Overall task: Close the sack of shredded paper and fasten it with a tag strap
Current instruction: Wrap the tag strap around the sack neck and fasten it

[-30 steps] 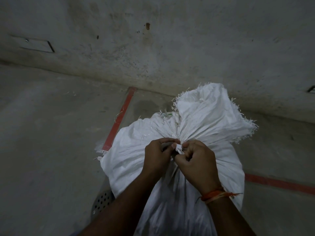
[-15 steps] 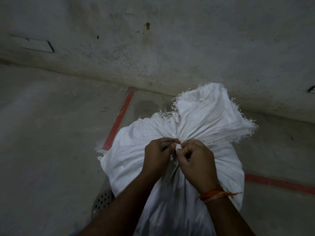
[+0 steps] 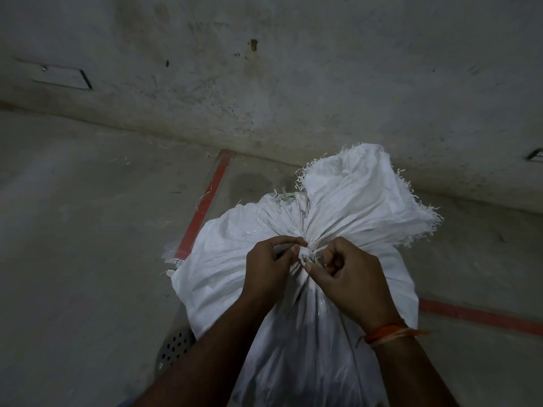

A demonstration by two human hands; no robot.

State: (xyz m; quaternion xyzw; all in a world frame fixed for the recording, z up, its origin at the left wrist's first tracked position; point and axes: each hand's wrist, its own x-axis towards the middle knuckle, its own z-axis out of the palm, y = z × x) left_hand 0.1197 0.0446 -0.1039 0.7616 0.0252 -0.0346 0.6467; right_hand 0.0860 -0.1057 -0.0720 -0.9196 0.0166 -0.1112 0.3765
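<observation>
A white woven sack [image 3: 229, 259] stands on the floor in front of me, its mouth gathered into a tight neck with the frayed top [image 3: 361, 195] flaring out beyond it. A thin white tag strap [image 3: 305, 255] sits at the neck between my hands. My left hand [image 3: 270, 268] pinches the strap's left side with thumb and forefinger. My right hand [image 3: 349, 277] has curled fingers pinching the strap's right end close against the neck. Where the strap goes round the far side of the neck is hidden.
A stained concrete wall [image 3: 293, 83] rises just behind the sack. Red tape lines [image 3: 205, 201] mark the grey floor on the left and on the right [image 3: 482, 317]. A round perforated drain cover [image 3: 173, 346] lies by the sack's lower left side.
My right hand has shifted slightly right and its fingers have loosened apart, showing more of the white strap between the hands. The sack and left hand have stayed put.
</observation>
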